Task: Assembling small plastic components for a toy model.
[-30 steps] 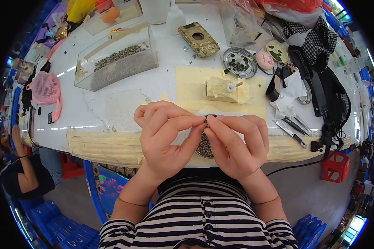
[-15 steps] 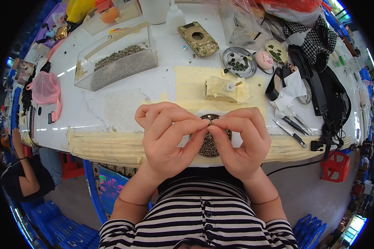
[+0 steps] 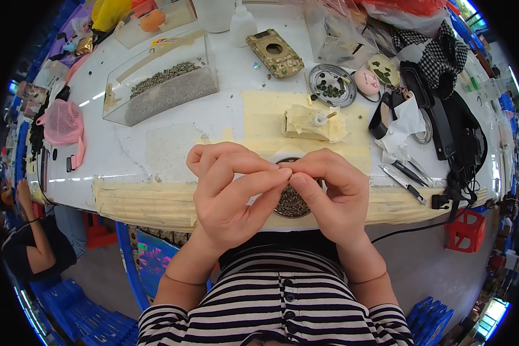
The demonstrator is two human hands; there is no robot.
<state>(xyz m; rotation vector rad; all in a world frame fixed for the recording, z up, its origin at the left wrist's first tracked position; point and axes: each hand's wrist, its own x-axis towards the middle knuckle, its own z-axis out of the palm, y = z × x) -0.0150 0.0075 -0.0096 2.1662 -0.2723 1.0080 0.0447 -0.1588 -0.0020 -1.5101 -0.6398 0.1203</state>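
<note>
Above a round metal-rimmed container point(image 3: 293, 206) filled with tiny brownish-grey pieces, my two hands meet fingertip to fingertip. My left hand point(image 3: 228, 196) pinches thumb against forefinger, its other fingers curled back. Likewise pinched, my right hand point(image 3: 337, 193) presses its forefinger and thumb close to the left fingertips. Whatever they hold between them is hidden by the fingers. Just beyond the hands sits a tape-wrapped block point(image 3: 305, 124) with a white nozzle-like tip and a thin stick on top.
A clear bin point(image 3: 118, 112) of small grey pieces stands at the far left. Farther back are a camouflage-patterned case point(image 3: 275, 53), a white squeeze bottle point(image 3: 243, 27) and a round clear dish point(image 3: 352, 95) with dark bits. A utility knife point(image 3: 403, 185) and tweezers point(image 3: 421, 173) lie at right.
My right hand has shifted slightly left, its fingertips closing up against the left ones. A small greenish thing that showed between the fingertips is now covered.
</note>
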